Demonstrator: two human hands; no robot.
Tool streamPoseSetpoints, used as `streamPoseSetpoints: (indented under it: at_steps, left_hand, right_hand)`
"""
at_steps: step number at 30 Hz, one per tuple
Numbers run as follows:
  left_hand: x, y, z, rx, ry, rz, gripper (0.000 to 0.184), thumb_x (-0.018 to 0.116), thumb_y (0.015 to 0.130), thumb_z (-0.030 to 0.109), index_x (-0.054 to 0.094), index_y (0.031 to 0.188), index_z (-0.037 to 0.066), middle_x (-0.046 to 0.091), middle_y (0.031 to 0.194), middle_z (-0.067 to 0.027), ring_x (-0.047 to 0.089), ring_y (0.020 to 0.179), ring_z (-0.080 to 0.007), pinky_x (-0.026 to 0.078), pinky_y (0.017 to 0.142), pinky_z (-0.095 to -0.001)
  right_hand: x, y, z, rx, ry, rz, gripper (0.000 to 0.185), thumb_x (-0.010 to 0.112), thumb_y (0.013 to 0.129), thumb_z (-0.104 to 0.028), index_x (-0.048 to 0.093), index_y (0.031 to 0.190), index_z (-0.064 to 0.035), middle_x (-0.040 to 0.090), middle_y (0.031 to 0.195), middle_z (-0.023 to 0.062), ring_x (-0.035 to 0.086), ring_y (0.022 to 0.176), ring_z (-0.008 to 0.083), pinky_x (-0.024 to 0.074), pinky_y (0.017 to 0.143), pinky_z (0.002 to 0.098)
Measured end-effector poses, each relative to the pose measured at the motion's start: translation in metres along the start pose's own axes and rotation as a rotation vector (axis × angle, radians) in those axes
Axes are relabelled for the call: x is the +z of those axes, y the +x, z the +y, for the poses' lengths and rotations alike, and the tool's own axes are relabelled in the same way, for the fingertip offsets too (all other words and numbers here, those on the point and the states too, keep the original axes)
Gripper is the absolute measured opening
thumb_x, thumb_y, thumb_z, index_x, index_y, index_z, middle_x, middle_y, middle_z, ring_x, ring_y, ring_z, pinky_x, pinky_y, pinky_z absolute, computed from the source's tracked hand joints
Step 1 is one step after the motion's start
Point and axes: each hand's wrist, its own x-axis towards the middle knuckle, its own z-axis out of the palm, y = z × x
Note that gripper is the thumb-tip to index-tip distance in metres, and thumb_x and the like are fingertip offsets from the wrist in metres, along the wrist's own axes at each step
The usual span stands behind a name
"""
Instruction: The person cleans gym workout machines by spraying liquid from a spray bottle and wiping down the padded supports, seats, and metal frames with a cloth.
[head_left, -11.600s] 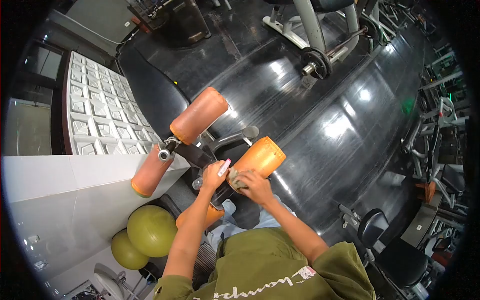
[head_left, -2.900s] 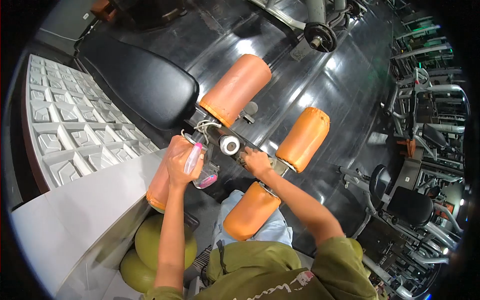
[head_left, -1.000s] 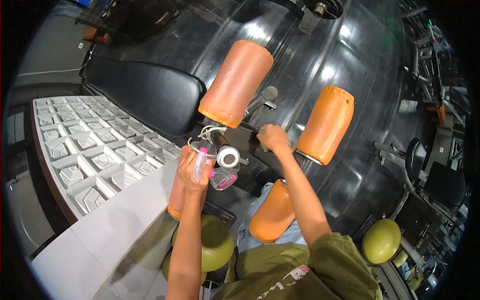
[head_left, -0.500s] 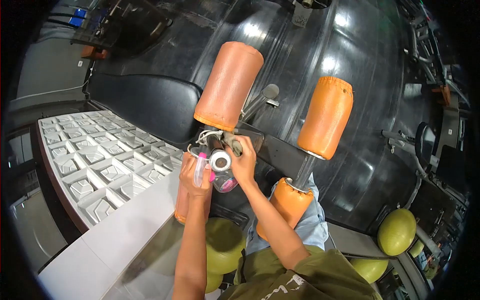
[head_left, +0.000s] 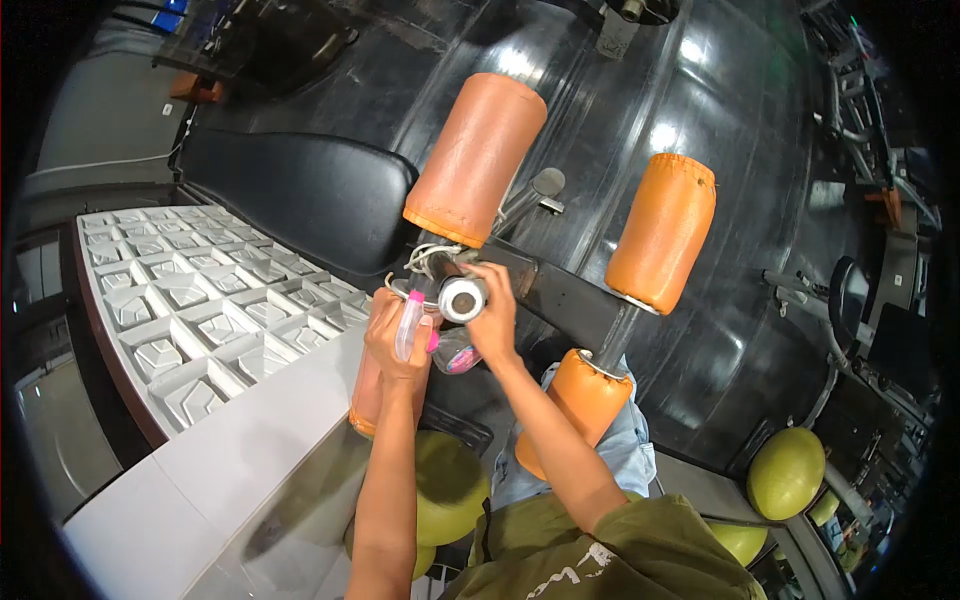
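My left hand (head_left: 398, 345) is closed around a clear spray bottle with a pink nozzle tip (head_left: 416, 298); the bottle's see-through body (head_left: 460, 356) shows pink and blue on its label. Curled against the side of a metal post (head_left: 463, 299) with a round, white-rimmed end, my right hand (head_left: 493, 315) presses a greyish cloth that is mostly hidden by the fingers. Just beyond the hands, a white cord (head_left: 432, 252) is wound about the bar below a large brown-orange foam roller (head_left: 478, 160). Another roller (head_left: 372, 380) lies under my left hand.
Two orange rollers, one far (head_left: 662, 235) and one over my lap (head_left: 580, 405), sit on a bar at right. A black padded bench (head_left: 300, 195) extends left. Alongside it are a white patterned panel (head_left: 215, 305) and a white ledge (head_left: 230, 440). Green balls (head_left: 787, 472) rest nearby.
My right hand has shifted slightly along the post, and the cloth that showed beside its fingers is now mostly out of sight. My left hand keeps the spray bottle. The view has moved a little.
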Motion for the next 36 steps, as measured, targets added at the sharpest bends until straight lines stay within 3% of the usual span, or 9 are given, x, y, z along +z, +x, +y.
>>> streamPoseSetpoints:
  at_steps: [3, 5, 6, 7, 12, 18, 22, 31, 36]
  left_hand:
    - [0.000, 0.001, 0.000, 0.011, -0.041, 0.014, 0.029, 0.063, 0.083, 0.026, 0.062, 0.075, -0.001, 0.055, 0.069, -0.0166, 0.057, 0.065, -0.0368, 0.044, 0.060, -0.0430]
    - [0.000, 0.001, 0.000, 0.017, -0.038, 0.029, 0.029, 0.063, 0.083, 0.026, 0.062, 0.075, -0.002, 0.056, 0.069, -0.0169, 0.057, 0.065, -0.0370, 0.044, 0.060, -0.0431]
    - [-0.001, 0.000, 0.000, 0.029, -0.034, 0.033, 0.029, 0.063, 0.083, 0.026, 0.062, 0.074, -0.002, 0.056, 0.069, -0.0171, 0.057, 0.065, -0.0371, 0.044, 0.060, -0.0432]
    - [-0.002, -0.001, -0.001, 0.023, -0.036, 0.046, 0.029, 0.063, 0.083, 0.026, 0.062, 0.074, -0.002, 0.056, 0.069, -0.0171, 0.057, 0.065, -0.0371, 0.044, 0.060, -0.0432]
    - [0.000, -0.003, -0.005, 0.034, -0.078, 0.089, 0.027, 0.064, 0.083, 0.024, 0.063, 0.073, -0.001, 0.060, 0.071, -0.0176, 0.060, 0.067, -0.0372, 0.045, 0.062, -0.0435]
    - [-0.002, -0.006, 0.001, -0.048, -0.207, 0.147, 0.024, 0.066, 0.083, 0.021, 0.066, 0.077, -0.002, 0.065, 0.077, -0.0187, 0.064, 0.074, -0.0369, 0.048, 0.070, -0.0418]
    - [-0.005, -0.008, 0.003, -0.073, -0.213, 0.170, 0.023, 0.066, 0.083, 0.020, 0.067, 0.079, -0.003, 0.066, 0.077, -0.0187, 0.065, 0.077, -0.0367, 0.049, 0.072, -0.0410]
    - [-0.007, -0.011, 0.002, -0.086, -0.285, 0.227, 0.021, 0.066, 0.082, 0.018, 0.068, 0.082, -0.003, 0.066, 0.077, -0.0197, 0.066, 0.074, -0.0376, 0.050, 0.073, -0.0405]
    - [-0.008, -0.009, 0.005, -0.080, -0.297, 0.222, 0.020, 0.066, 0.082, 0.017, 0.067, 0.083, -0.003, 0.066, 0.078, -0.0196, 0.065, 0.075, -0.0379, 0.051, 0.072, -0.0409]
  right_hand:
    - [-0.020, -0.002, 0.028, 0.008, -0.177, 0.122, 0.037, 0.066, 0.078, 0.000, 0.060, 0.114, -0.0053, 0.057, 0.111, 0.0155, 0.059, 0.107, 0.0357, 0.0480, 0.092, 0.0402]
    - [-0.024, -0.009, 0.047, 0.222, -0.249, 0.227, 0.034, 0.065, 0.082, -0.002, 0.056, 0.115, -0.0043, 0.056, 0.111, 0.0172, 0.059, 0.106, 0.0377, 0.0475, 0.091, 0.0424]
    - [-0.026, -0.005, 0.025, 0.523, -0.015, 0.247, 0.033, 0.065, 0.084, -0.003, 0.053, 0.114, -0.0031, 0.055, 0.111, 0.0190, 0.058, 0.106, 0.0391, 0.0462, 0.091, 0.0440]
    - [-0.023, -0.007, 0.031, 0.515, -0.023, 0.238, 0.033, 0.065, 0.084, -0.003, 0.053, 0.114, -0.0031, 0.055, 0.111, 0.0190, 0.058, 0.106, 0.0391, 0.0462, 0.091, 0.0440]
    - [-0.013, -0.007, 0.023, -0.048, -0.297, -0.046, 0.043, 0.070, 0.082, -0.009, 0.049, 0.120, 0.0003, 0.053, 0.116, 0.0193, 0.059, 0.106, 0.0428, 0.0481, 0.089, 0.0456]
    - [-0.056, 0.005, 0.029, -0.144, -0.662, -0.212, 0.043, 0.076, 0.077, -0.008, 0.053, 0.112, -0.0126, 0.058, 0.112, 0.0085, 0.064, 0.099, 0.0386, 0.0526, 0.079, 0.0485]
    - [-0.075, 0.018, 0.028, 0.026, -0.825, -0.262, 0.036, 0.078, 0.075, -0.008, 0.056, 0.103, -0.0091, 0.062, 0.104, 0.0111, 0.065, 0.096, 0.0390, 0.0534, 0.076, 0.0485]
    - [-0.048, 0.044, -0.009, -0.466, -0.607, -0.549, 0.046, 0.079, 0.074, -0.010, 0.065, 0.117, -0.0173, 0.070, 0.106, 0.0148, 0.067, 0.098, 0.0363, 0.0542, 0.079, 0.0433]
    - [-0.072, 0.052, 0.022, -0.690, -0.854, -0.604, 0.038, 0.080, 0.074, -0.020, 0.072, 0.110, -0.0269, 0.064, 0.118, 0.0040, 0.068, 0.092, 0.0286, 0.0550, 0.074, 0.0398]
